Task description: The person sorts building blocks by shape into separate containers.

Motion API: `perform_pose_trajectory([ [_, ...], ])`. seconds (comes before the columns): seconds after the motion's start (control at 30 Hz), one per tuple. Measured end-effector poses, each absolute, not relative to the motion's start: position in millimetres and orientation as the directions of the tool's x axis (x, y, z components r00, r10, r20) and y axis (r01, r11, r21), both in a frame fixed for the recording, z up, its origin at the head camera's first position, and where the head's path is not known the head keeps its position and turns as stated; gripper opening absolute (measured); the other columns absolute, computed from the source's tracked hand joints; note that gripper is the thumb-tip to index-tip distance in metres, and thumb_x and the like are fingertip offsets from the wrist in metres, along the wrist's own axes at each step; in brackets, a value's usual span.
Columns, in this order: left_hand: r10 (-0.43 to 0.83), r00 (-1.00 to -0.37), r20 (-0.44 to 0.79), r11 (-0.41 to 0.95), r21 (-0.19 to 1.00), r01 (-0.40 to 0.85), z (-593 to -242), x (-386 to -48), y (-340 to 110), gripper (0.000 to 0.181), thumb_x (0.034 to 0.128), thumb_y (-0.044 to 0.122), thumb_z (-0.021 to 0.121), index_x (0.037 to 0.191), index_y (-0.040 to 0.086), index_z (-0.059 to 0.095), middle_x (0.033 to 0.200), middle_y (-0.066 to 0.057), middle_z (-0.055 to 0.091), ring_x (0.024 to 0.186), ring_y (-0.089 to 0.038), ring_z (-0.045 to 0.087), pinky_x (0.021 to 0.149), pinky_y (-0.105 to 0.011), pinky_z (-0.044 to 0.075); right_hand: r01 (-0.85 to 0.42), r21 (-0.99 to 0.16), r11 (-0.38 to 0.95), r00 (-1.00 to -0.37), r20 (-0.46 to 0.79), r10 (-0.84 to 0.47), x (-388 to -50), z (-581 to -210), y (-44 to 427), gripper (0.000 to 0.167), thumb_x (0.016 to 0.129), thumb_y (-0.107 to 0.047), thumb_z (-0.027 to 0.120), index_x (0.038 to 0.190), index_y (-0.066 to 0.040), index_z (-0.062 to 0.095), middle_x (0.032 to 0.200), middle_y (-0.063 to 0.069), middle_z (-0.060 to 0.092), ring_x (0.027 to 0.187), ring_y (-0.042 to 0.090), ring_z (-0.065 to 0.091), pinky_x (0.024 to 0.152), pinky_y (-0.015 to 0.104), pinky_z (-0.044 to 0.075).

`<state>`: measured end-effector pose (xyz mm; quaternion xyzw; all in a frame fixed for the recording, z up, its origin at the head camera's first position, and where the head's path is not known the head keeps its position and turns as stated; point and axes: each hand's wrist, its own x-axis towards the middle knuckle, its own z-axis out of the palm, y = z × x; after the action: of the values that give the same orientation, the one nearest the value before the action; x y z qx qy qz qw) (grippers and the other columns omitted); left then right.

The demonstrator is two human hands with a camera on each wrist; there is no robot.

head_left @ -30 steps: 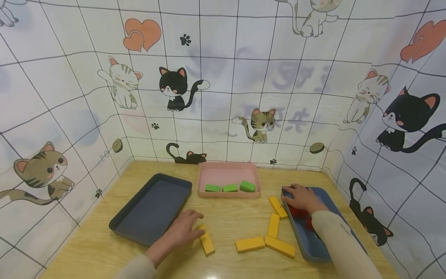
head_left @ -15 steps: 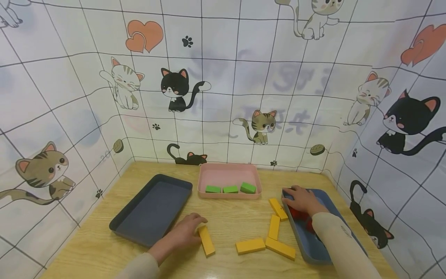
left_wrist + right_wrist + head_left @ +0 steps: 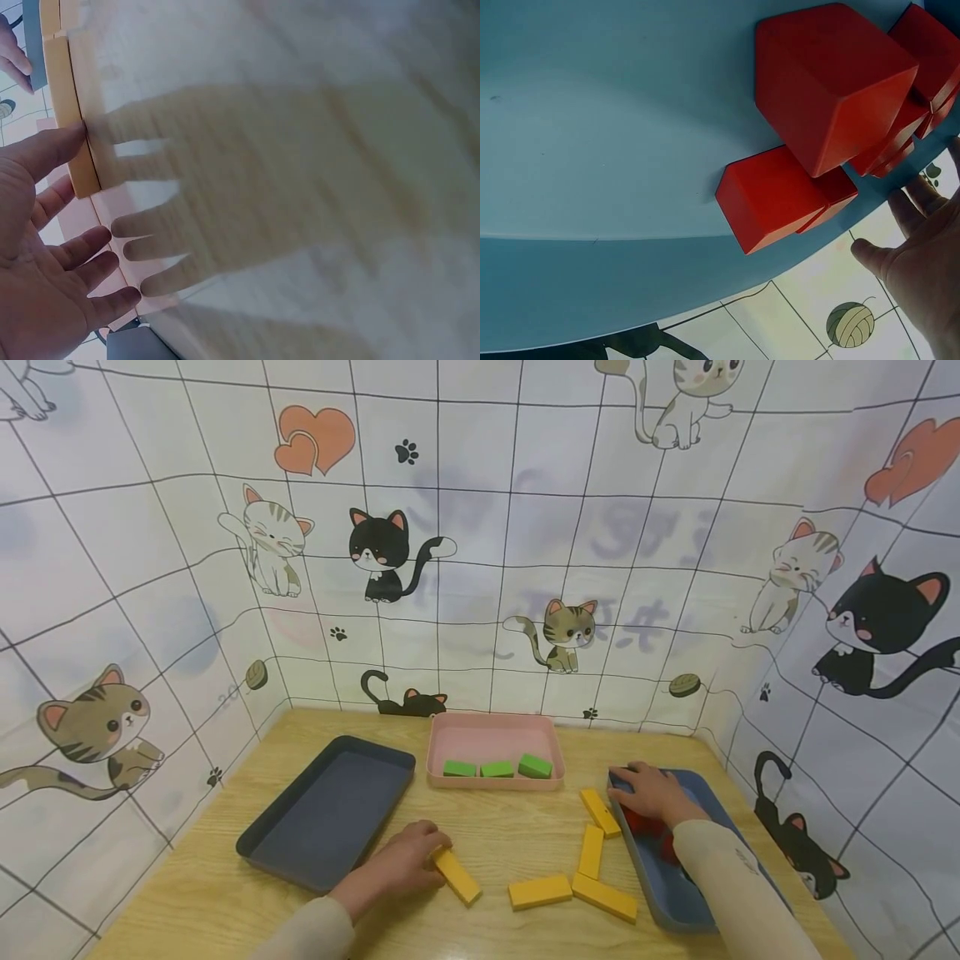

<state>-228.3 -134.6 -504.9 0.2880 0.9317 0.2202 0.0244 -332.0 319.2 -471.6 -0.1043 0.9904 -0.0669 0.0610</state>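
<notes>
At the front centre-left of the table, my left hand [image 3: 408,862] pinches the near-left end of a yellow block [image 3: 459,878]. In the left wrist view the thumb lies against this yellow block [image 3: 71,112] with the index finger behind it, and the other fingers are spread. My right hand [image 3: 654,795] is over the far-left corner of a blue tray [image 3: 678,906], its fingers at the rim. Red blocks [image 3: 825,82] lie in that tray. In the right wrist view the right hand [image 3: 922,262] is beside them, loosely bent, holding nothing visible.
Several yellow blocks [image 3: 540,892] lie between the hands, left of the blue tray. A pink tray [image 3: 495,743] with green blocks [image 3: 497,769] stands at the back. On the left is a dark grey tray [image 3: 330,814]. Cat-patterned sheeting [image 3: 480,527] encloses the table.
My left hand has moved slightly right and taken hold of the yellow block, whose near end has swung right. The right hand stays at the blue tray.
</notes>
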Motion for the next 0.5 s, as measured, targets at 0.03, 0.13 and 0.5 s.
perform_pose_trajectory([
  [0.03,0.548,-0.832,0.083,0.737,0.423,0.528,-505.1,-228.6,-134.2,0.039,0.0813,0.026,0.081,0.116,0.016,0.067,0.118,-0.004,0.056,0.107,-0.022,0.053,0.088,-0.042,0.047,-0.198,-0.146,0.969,-0.971,-0.107,-0.214,-331.8,-471.6,319.3,0.064,0.099,-0.048,0.055,0.149,-0.010,0.045,0.146,0.035,0.036,0.129,0.058,0.037,0.101,0.077,0.018],
  [0.13,0.552,-0.829,0.085,0.736,0.417,0.533,-503.9,-228.4,-132.9,0.031,0.0811,0.027,0.082,0.107,0.016,0.067,0.114,0.000,0.056,0.106,-0.021,0.052,0.088,-0.044,0.045,-0.209,-0.144,0.967,-0.970,-0.096,-0.224,-331.7,-472.3,319.7,0.064,0.099,-0.049,0.054,0.149,-0.009,0.046,0.145,0.035,0.037,0.129,0.058,0.037,0.101,0.077,0.019],
  [0.5,0.523,-0.843,0.127,0.733,0.438,0.520,-496.9,-229.2,-132.0,0.029,0.0796,0.030,0.082,0.098,0.013,0.068,0.111,0.000,0.057,0.104,-0.021,0.055,0.091,-0.042,0.048,-0.218,-0.152,0.964,-0.969,-0.084,-0.232,-333.0,-476.6,321.7,0.065,0.099,-0.051,0.053,0.149,-0.011,0.045,0.145,0.035,0.037,0.130,0.057,0.037,0.101,0.077,0.019],
])
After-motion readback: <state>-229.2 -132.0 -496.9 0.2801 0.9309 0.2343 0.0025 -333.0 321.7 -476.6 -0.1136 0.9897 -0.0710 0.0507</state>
